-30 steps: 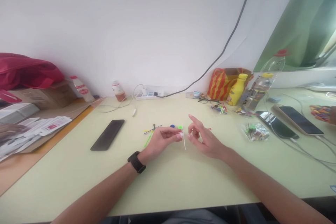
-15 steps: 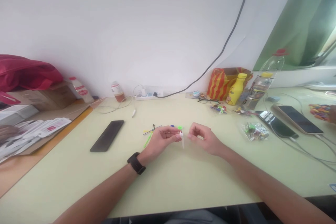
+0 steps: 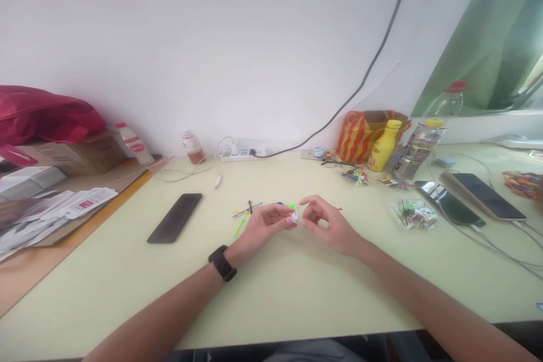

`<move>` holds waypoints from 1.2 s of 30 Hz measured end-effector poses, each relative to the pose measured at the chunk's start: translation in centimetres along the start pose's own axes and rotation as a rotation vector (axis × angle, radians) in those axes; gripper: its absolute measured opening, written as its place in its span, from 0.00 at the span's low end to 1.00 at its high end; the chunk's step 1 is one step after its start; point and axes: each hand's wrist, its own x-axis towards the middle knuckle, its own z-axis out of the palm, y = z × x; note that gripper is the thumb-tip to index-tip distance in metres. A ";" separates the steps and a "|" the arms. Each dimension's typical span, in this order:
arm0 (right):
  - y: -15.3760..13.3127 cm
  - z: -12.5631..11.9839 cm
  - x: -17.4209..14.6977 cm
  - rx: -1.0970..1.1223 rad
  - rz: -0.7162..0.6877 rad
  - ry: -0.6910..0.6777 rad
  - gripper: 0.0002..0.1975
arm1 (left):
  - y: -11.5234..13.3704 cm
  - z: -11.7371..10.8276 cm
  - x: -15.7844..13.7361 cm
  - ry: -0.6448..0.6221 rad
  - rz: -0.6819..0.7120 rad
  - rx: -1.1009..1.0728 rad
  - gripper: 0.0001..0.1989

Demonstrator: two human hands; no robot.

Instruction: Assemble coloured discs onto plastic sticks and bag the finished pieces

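white piece (image 3: 296, 217) pinched in left hand (image 3: 266, 227). right hand (image 3: 334, 228) half-curled beside it, can't tell if gripping. keep left pinch steady, right light.

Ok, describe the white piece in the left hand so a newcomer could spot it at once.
At the pale table, find the left hand with the black watch on its wrist. The small white piece is pinched in its grip. Unlike the green stick and blue piece nearby, it is white and held.
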 end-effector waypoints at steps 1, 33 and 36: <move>0.1 0.0 0.0 0.007 0.025 0.017 0.21 | 0.0 0.0 0.0 0.022 0.006 0.000 0.16; 0.3 0.4 0.2 -0.006 -0.010 0.070 0.14 | 0.0 0.2 0.1 0.009 0.016 0.075 0.14; 0.6 0.1 -0.2 -0.127 -0.070 0.105 0.25 | 0.0 0.2 0.1 0.014 0.009 0.085 0.14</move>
